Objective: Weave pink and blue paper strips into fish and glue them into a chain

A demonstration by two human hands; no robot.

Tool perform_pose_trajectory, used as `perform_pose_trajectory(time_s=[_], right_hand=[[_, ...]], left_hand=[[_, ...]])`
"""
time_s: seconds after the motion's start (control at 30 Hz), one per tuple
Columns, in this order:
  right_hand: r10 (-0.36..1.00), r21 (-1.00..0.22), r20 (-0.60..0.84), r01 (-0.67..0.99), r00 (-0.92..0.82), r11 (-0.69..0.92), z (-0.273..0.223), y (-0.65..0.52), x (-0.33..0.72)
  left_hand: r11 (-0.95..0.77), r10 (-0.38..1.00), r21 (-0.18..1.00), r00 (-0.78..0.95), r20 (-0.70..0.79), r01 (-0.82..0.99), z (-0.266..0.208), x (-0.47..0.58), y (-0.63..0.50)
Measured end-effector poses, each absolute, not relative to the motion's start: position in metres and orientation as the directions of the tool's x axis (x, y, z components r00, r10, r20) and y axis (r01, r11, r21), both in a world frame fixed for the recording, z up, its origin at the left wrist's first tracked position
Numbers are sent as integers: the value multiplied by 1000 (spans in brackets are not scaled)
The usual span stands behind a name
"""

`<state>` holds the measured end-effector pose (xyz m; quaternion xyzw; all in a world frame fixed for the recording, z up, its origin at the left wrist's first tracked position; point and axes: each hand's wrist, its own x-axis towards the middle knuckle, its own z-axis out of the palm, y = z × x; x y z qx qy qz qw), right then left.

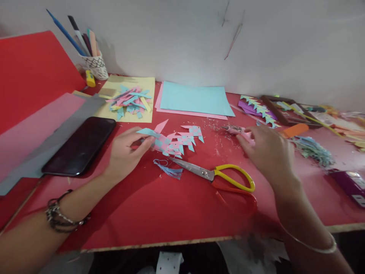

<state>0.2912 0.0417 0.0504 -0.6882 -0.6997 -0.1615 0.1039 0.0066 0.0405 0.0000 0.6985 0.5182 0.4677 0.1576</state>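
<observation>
Thumb and fingers of my left hand (125,148) pinch one end of a woven paper strip (176,142), made of pink and light blue folded pieces with pointed edges. The rest of the strip extends rightward, low over the red table. My right hand (268,152) grips a pink tube with a dark pointed tip (235,130); the tip points left and part of the tube is hidden by the fingers. Between my hands lie scissors (205,173) with one yellow and one red handle, blades toward the left. Close to their points rests a blue thread tassel (171,170).
A black phone (81,146) lies left. Behind are cut paper strips (132,101) on a yellow sheet, blue paper sheets (196,99) and a pen cup (95,66). At right are a thread bundle (312,148), a purple device (349,184) and a dark frame (279,110).
</observation>
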Motion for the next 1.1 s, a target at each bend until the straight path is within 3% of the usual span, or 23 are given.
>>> perform_pose_trajectory(time_s=[0.1,0.2,0.33,0.47,0.53,0.6,0.7,0.77,0.83,0.93,1.03,1.1], right_hand=[[877,-186,145,858,-458,478,53,19,239],[755,-226,-66,747,-652,626,41,7,195],[785,-122,-149,799,-601,589,20,9,167],[755,-161,-171,774,-633,613,13,11,169],[740,-275,-134,742,-659,611,18,8,176],[748,-490,-85,682,-658,544,26,4,186],[785,-806,-83,504,-614,310,39,6,207],[823,-875,-129,454,-553,168,43,14,226],[880,-844,-173,528,-443,100,43,23,247],[913,-579,-207,796,-351,175,40,32,275],[946,-313,-78,909,-313,275,39,31,285],[950,-252,23,918,-311,307,39,29,281]], left_hand=[[-391,864,697,-21,503,601,-1,5,42],[-367,868,694,-40,494,620,-1,4,42],[-358,879,718,-43,475,597,0,3,42],[-389,878,733,-16,478,558,0,5,41],[-398,880,733,2,476,552,1,5,41],[-396,880,730,3,475,556,0,5,41],[-375,885,739,-22,465,559,0,4,42],[-360,891,755,-37,452,548,0,4,43],[-357,898,768,-31,439,531,0,4,43],[-363,904,783,-12,427,505,1,4,42],[-366,907,789,-2,422,494,2,4,41],[-372,905,779,10,426,504,2,5,41]])
